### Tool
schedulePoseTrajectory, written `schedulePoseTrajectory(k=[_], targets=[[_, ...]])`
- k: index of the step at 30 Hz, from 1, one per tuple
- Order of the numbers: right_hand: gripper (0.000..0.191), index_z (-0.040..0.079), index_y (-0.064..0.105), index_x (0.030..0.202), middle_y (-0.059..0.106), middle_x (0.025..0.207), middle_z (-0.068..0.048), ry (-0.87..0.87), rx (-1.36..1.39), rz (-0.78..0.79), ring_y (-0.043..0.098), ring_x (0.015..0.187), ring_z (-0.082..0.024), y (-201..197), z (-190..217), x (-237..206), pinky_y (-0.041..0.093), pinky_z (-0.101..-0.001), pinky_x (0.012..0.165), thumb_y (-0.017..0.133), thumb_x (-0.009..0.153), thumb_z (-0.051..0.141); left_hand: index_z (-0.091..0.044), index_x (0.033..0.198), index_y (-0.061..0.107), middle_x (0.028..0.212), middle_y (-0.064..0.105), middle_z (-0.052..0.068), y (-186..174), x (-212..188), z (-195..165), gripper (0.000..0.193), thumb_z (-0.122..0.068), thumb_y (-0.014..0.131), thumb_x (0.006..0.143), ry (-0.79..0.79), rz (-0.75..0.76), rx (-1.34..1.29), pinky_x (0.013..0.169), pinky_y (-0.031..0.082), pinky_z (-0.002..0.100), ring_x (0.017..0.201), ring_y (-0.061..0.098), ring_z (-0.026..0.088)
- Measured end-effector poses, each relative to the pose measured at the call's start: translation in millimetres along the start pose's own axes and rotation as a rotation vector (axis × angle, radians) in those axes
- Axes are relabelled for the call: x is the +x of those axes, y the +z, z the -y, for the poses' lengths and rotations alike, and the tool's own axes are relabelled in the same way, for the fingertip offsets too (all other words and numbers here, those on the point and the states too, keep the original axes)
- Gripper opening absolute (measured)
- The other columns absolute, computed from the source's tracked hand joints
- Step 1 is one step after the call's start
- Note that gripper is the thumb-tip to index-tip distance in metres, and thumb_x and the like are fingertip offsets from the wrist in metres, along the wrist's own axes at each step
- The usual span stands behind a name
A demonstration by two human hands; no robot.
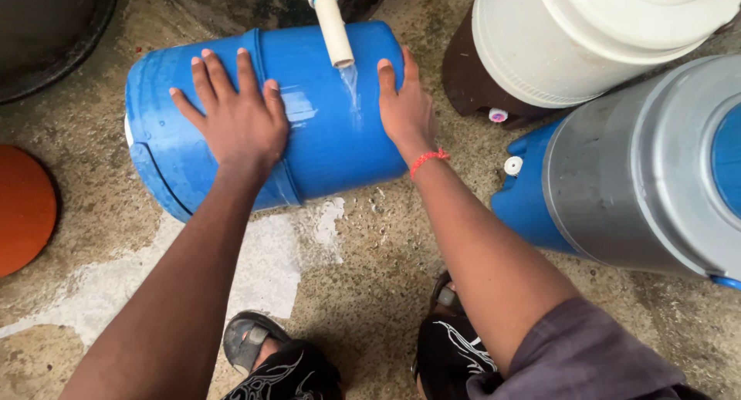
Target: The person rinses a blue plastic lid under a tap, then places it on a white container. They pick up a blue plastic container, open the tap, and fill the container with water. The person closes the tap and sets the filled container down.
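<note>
The fingers (224, 76) of the left hand (239, 122) are spread wide and pressed flat on the blue barrel (324, 130), gripping nothing, while the right hand (405, 111) lies with its fingers close together, also flat, against the barrel's right end. The barrel lies on its side on the wet concrete floor (370, 292), toward the far edge of it, and two flat palms look like the way to keep a round thing from rolling off. A white pipe (332, 26) reaches over it from above and runs a thin stream of water (351, 84) onto its upper side between the two hands. A red thread bracelet (427, 159) circles the right wrist. To the right, well apart from the hands, stand a white and brown cooler (556, 53) and a grey and blue cooler (641, 168); an orange lid (23, 207) lies at the left edge.
</note>
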State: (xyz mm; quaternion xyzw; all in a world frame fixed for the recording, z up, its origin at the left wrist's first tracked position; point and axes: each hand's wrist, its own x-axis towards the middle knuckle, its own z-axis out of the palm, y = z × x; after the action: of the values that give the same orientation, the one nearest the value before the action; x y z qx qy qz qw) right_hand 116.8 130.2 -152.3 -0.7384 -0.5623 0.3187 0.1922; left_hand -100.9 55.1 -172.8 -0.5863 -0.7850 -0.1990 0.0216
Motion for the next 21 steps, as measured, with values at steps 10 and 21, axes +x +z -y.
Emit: schedulePoseTrajectory(k=[10, 21], targets=[[0.06, 0.022, 0.065, 0.132, 0.074, 0.121, -0.013, 0.079, 0.225, -0.314, 0.071, 0.107, -0.038, 33.2, -55.8, -24.5, 0.055, -0.0503, 0.088, 0.047, 0.094, 0.066, -0.002, 0.161, 0.042, 0.17, 0.025, 0.021, 19.7, -23.2, -123.6, 0.066, -0.036, 0.041, 0.104, 0.661, 0.197, 0.16, 0.125, 0.016, 0.059, 0.16, 0.022, 0.034], [0.054, 0.019, 0.068, 0.126, 0.076, 0.111, -0.016, 0.106, 0.196, -0.35, 0.071, 0.099, -0.04, 29.2, -47.6, -49.8, 0.054, -0.054, 0.083, 0.045, 0.097, 0.058, 0.0, 0.156, 0.043, 0.162, 0.034, 0.027, 5.5, 12.6, -78.7, 0.073, -0.054, 0.039, 0.106, 0.213, 0.209, 0.113, 0.124, 0.021, 0.056, 0.152, 0.027, 0.043]])
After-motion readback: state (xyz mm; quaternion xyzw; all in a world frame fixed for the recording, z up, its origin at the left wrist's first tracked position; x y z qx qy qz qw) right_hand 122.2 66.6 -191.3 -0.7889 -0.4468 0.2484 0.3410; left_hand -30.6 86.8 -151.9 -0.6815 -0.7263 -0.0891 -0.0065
